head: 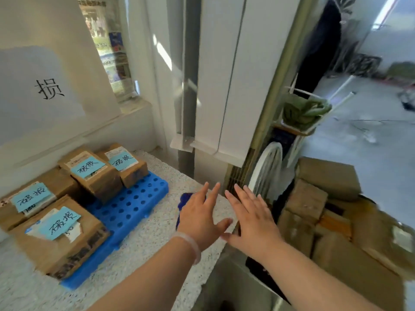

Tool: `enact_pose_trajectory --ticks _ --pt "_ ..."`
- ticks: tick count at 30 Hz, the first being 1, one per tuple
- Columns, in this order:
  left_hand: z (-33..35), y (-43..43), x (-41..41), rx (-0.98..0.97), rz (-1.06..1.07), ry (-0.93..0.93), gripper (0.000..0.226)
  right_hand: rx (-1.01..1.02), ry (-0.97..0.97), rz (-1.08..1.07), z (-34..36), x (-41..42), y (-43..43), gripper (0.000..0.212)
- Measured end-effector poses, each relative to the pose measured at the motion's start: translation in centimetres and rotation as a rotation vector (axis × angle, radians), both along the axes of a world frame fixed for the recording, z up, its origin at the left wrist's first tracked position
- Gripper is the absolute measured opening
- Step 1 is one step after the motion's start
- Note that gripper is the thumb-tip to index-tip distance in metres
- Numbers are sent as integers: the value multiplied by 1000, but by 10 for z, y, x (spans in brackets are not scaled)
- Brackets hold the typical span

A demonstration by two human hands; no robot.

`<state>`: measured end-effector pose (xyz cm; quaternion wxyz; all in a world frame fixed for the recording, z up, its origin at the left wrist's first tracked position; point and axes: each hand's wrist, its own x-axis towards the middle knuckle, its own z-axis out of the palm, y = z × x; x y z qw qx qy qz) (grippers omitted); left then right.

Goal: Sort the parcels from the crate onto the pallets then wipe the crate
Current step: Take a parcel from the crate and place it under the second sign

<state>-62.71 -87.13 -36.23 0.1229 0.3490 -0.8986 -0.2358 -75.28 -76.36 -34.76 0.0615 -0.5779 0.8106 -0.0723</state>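
Four parcels (89, 173) lie on the pallet (132, 207), left of the crate (235, 286).

Right of blue pallet (130, 205): blue cloth (185, 199), mostly hidden behind left hand (198, 218). Pallet's left end: parcel (31, 197) cut by frame edge. Far right: parcels (314, 209) blurred.

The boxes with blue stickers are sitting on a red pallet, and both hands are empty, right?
Not quite. The pallet is blue, not red, as the head view shows. The boxes with blue stickers do sit on it, and the left hand and right hand are both empty, fingers spread.
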Motion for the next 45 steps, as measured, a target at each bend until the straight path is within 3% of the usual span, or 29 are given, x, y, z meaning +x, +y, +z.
enact_pose_trajectory --ticks 7,13,25,35,45 --pt "19 75 -68 -55 -256 34 90 -46 -65 -370 10 -54 107 99" --pt "14 138 -134 -51 -397 -26 88 -22 -120 -531 0 -91 181 97" --pt "7 231 -283 121 -434 -174 81 -26 -217 -823 -11 -236 285 96" --pt "1 220 -352 244 -241 -221 78 -17 -305 -743 -7 -348 269 88" --pt "-15 126 -426 342 -121 -194 75 42 -372 -746 -29 -418 177 92"
